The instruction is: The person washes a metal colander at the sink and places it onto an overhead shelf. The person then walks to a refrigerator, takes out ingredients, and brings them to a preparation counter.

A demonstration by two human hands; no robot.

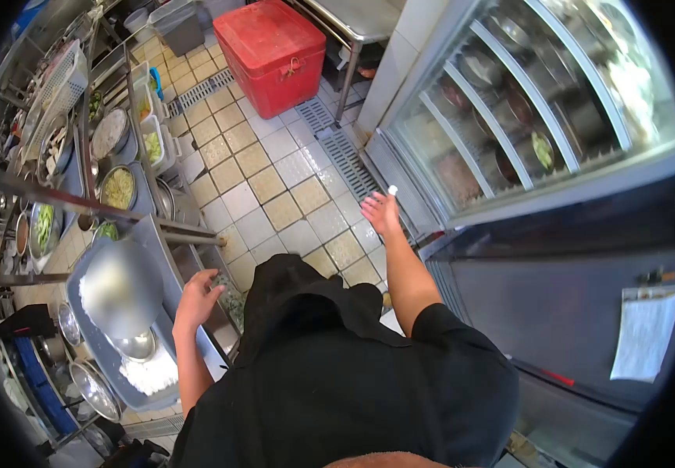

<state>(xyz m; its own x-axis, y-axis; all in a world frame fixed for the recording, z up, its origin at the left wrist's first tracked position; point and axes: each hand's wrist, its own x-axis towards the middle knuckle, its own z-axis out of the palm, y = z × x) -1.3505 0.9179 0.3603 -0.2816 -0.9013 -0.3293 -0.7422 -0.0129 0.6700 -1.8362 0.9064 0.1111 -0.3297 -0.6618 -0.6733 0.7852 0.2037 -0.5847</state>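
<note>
My left hand (199, 299) hangs beside the prep counter on the left, fingers loosely bent and apart, with nothing seen in it. Closest to it is a blue-grey tray (164, 402) holding a white grainy or powdery food and a metal bowl (136, 345); part of the tray is blurred. My right hand (381, 210) is held out over the floor, palm partly up and fingers spread. A small white spot (393, 189) shows at its thumb tip; I cannot tell what it is. Right of that hand stands a glass-door fridge (462, 195) with food on its shelves.
A red cool box (269, 54) sits on the tiled floor (271, 179) ahead, near a metal drain grate (345, 164). Along the left counter are bowls of cut vegetables (119, 188) and a white basket (64, 82). A metal table (361, 19) stands at the back.
</note>
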